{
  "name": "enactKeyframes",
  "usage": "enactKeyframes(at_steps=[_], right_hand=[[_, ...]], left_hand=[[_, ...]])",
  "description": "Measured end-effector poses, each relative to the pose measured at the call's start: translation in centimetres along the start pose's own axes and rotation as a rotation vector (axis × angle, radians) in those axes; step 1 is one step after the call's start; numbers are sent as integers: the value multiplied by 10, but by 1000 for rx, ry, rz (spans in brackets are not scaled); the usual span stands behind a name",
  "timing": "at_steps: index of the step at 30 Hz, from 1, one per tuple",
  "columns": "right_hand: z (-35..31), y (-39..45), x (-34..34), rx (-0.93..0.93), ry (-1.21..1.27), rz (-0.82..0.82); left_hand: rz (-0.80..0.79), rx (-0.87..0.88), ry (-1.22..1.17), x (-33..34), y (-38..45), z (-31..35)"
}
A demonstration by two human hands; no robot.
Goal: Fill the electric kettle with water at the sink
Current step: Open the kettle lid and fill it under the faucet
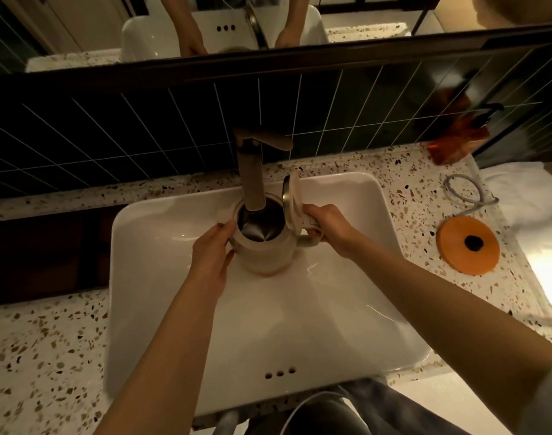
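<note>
Dim warm light falls on a speckled terrazzo counter [42, 356], dark tiled wall [111, 133] and mirror [80, 23].

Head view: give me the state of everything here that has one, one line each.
Kettle: upright in the sink, held under the faucet.
Kettle lid: flipped open.
Faucet: spout over the kettle mouth; flow cannot be told.
Left hand: steadying the kettle body.
Right hand: gripping the handle.
Orange kettle base: on the counter, bare, cord attached.
</note>
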State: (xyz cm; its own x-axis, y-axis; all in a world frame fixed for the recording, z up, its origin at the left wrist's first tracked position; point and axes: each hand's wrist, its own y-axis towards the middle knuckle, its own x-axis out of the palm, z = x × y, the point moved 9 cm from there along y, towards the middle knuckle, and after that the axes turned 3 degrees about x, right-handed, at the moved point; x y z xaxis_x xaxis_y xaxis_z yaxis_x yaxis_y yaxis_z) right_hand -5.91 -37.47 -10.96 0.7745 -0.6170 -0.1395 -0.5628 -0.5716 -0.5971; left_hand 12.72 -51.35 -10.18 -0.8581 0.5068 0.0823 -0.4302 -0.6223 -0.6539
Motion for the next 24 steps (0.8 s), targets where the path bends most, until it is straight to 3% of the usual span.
enactKeyframes(at_steps=[4, 7, 10, 12, 14, 20, 24], right_hand=[[4, 3, -1, -17, 5, 7], [4, 5, -1, -31, -8, 7], [3, 6, -1, -42, -24, -11], [6, 7, -1, -41, -28, -14], [8, 9, -2, -30, -21, -9], [9, 13, -4, -7, 5, 7], [11, 15, -5, 4, 19, -2]], left_hand=[[44, -7, 4, -4, 0, 1], [184, 40, 76, -12, 2, 12], [325, 470, 403, -6, -15, 77], [252, 767, 590, 22, -28, 118], [118, 902, 727, 50, -27, 141], [-151, 1141, 1306, 128, -12, 159], [-107, 1203, 1537, 146, 3, 150]])
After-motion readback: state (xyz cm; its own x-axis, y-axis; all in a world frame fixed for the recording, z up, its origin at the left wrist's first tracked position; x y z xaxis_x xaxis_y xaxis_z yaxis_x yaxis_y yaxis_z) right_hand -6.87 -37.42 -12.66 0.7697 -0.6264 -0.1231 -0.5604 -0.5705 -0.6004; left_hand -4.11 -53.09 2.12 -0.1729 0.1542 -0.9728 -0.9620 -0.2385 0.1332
